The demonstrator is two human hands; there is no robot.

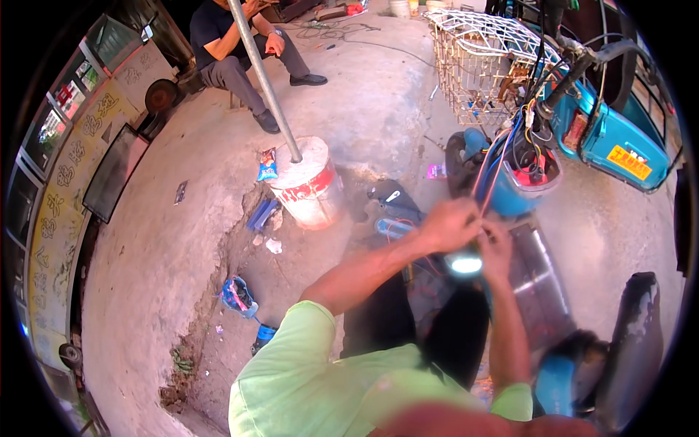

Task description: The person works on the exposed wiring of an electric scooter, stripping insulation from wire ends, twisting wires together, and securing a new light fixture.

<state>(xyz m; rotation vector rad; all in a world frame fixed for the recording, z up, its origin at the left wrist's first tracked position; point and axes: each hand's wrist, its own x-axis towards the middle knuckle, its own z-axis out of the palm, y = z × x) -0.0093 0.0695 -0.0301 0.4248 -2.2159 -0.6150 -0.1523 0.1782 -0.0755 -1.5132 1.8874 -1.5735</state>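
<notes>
My left hand (451, 222) and my right hand (494, 244) are close together at the centre right, both pinched on thin wires (486, 186) that run down from the bundle at the front of a teal electric scooter (510, 193). The left is slightly higher. Just below them a bright white light (466, 264) shines, its housing partly hidden by my hands. A blue item (389, 227) with red wires lies behind my left forearm. A dark, shiny panel (539, 284) lies right of my right forearm.
A seated person (218, 44) is behind a metal pole in a white bucket (304, 207) with a snack bag. A wire basket (473, 80) and teal bodywork (611, 153) stand upper right. A blue bag (237, 298) lies left. A black seat (633, 335) is lower right.
</notes>
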